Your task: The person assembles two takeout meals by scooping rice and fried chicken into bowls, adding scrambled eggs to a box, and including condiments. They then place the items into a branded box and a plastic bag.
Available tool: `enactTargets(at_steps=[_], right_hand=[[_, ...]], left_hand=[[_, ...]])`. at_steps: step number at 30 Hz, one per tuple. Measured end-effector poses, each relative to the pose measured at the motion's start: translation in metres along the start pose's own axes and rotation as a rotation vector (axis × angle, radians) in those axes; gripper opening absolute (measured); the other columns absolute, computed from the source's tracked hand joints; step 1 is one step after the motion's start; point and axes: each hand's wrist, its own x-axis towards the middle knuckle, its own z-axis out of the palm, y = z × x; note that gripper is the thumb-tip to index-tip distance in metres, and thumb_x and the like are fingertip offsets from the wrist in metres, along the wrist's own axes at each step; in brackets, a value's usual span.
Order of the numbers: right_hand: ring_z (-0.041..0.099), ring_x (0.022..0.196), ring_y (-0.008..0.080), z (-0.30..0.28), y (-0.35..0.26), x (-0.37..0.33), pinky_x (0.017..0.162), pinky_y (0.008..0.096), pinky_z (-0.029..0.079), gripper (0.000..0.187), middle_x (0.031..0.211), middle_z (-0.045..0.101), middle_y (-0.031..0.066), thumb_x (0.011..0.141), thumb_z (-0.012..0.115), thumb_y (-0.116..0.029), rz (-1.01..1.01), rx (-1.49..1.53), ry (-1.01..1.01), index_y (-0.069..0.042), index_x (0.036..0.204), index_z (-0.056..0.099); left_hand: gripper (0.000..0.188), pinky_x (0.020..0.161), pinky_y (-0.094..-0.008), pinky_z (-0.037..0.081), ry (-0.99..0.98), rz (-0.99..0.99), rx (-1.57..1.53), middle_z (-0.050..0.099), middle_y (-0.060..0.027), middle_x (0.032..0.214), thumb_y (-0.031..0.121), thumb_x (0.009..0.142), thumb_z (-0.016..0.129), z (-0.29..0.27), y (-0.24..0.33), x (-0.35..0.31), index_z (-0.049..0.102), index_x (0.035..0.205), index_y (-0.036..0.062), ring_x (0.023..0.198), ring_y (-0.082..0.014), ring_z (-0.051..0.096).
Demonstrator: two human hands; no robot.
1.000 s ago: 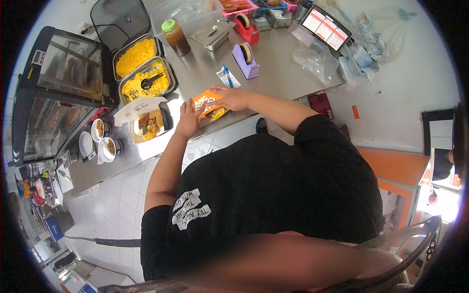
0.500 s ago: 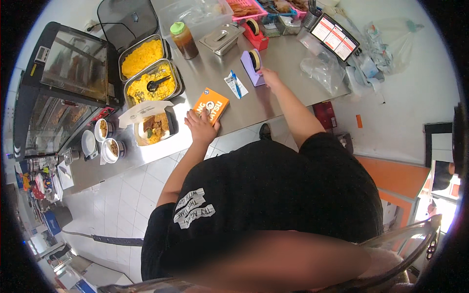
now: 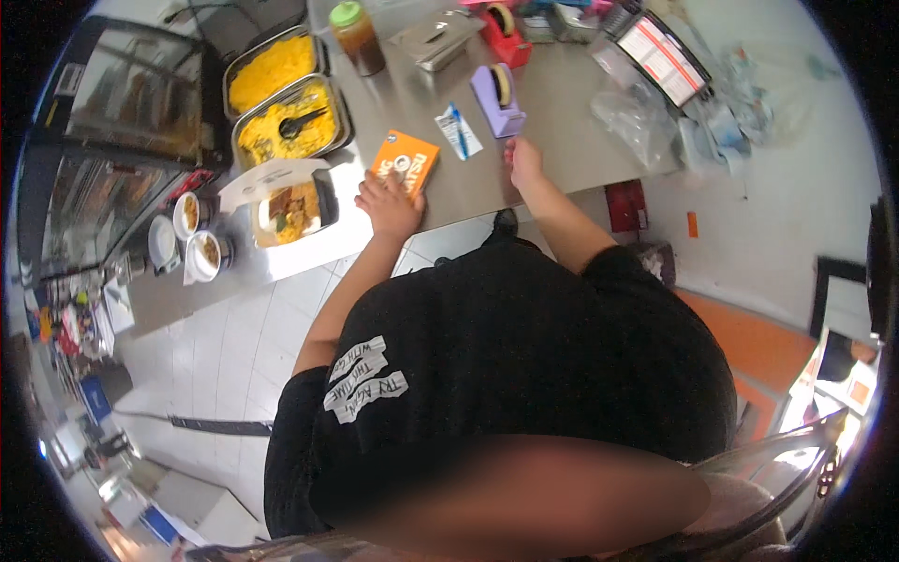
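Note:
My left hand (image 3: 391,208) lies with fingers spread over the near end of an orange cardboard food box (image 3: 414,157), which is closed and flat on the steel counter. Just in front of a purple tape dispenser (image 3: 498,105) is my right hand (image 3: 526,163), apart from it. Its fingers are pinched together; whatever they hold, if anything, is too small to make out. A blue pen (image 3: 459,133) rests on a white slip (image 3: 467,140) between the box and the dispenser. Left of my left hand stands an open takeaway box (image 3: 292,214) with food inside.
Two steel trays of yellow food (image 3: 272,77) stand at the back left, the nearer with a black spoon (image 3: 302,122). Small tubs (image 3: 206,255) sit near a glass display cabinet (image 3: 131,103). Behind are a sauce bottle (image 3: 358,42), a lidded steel pan (image 3: 435,39) and a red tape dispenser (image 3: 506,37).
My right hand has drawn back from the purple dispenser toward me. My left hand stays on the orange box. The whole view has shifted slightly.

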Motion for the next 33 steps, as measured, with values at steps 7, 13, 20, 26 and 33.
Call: enactTargets(at_steps=[7,13,20,26,33], right_hand=[[0.057,0.087,0.0125,0.083,0.021,-0.123,0.072,0.0274,0.042,0.019,0.091,0.063,0.0007,0.095,0.056,-0.022,0.086,-0.556,-0.733,-0.01,0.086,0.066],[0.061,0.071,0.0291,0.071,0.034,-0.08,0.074,0.0382,0.05,0.028,0.067,0.06,0.0075,0.094,0.061,-0.028,-0.761,-0.811,-0.999,-0.003,0.082,0.065],[0.059,0.062,0.0332,0.082,-0.008,-0.093,0.065,0.0418,0.05,0.024,0.064,0.06,0.018,0.085,0.071,-0.017,-0.374,-1.212,-0.692,0.003,0.075,0.06],[0.063,0.089,0.0326,0.081,-0.008,-0.113,0.08,0.042,0.049,0.023,0.092,0.063,0.018,0.092,0.064,-0.019,-0.62,-0.979,-0.365,0.002,0.101,0.058],[0.055,0.106,0.0457,0.098,0.009,-0.1,0.093,0.046,0.044,0.051,0.108,0.06,0.029,0.099,0.05,-0.041,-0.475,-1.178,-0.429,0.007,0.11,0.063]], left_hand=[[0.085,0.105,-0.065,0.021,0.174,-0.021,-0.102,0.026,-0.0321,0.145,0.057,0.077,0.067,0.008,0.01,0.003,0.043,0.141,0.006,0.131,-0.0497,0.027],[0.081,0.102,-0.0635,0.025,0.166,0.047,-0.208,0.028,-0.0324,0.142,0.05,0.074,0.073,0.006,0.003,0.005,0.046,0.138,0.0088,0.128,-0.0497,0.03],[0.065,0.11,-0.0619,0.025,0.089,0.264,-0.257,0.035,-0.0282,0.14,0.036,0.076,0.076,-0.025,-0.048,0.004,0.052,0.131,0.0111,0.132,-0.0461,0.033],[0.047,0.102,-0.0481,0.037,0.808,-0.598,-0.264,0.057,-0.0288,0.118,0.017,0.084,0.064,-0.039,-0.215,0.016,0.053,0.122,-0.0085,0.111,-0.0434,0.052],[0.035,0.085,-0.0481,0.052,-0.155,-0.437,-0.221,0.068,-0.0242,0.101,0.032,0.09,0.057,-0.034,-0.32,0.032,0.066,0.098,-0.0005,0.097,-0.042,0.065]])
